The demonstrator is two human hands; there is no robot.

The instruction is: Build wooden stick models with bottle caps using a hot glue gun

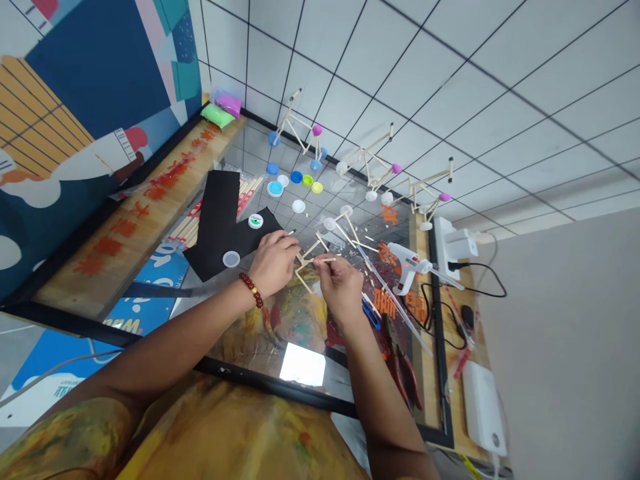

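Observation:
My left hand (274,261), with a beaded bracelet at the wrist, has its fingers closed at the left end of a small wooden stick frame (303,271). A dark-tipped stick end (292,233) shows just beyond those fingers. My right hand (341,283) pinches a short wooden stick (328,259) against the frame's right side. The fingertips partly hide where the sticks meet. Just beyond the hands, more joined sticks (353,230) stand with white caps (346,211) on them.
Three stick models with round caps, one a blue-wheeled model (300,127), stand at the back. Loose bottle caps (297,177) and black card (220,213) lie left. A white glue gun (404,267), pliers (400,367), blue scissors (371,312) and a power strip (447,247) are right.

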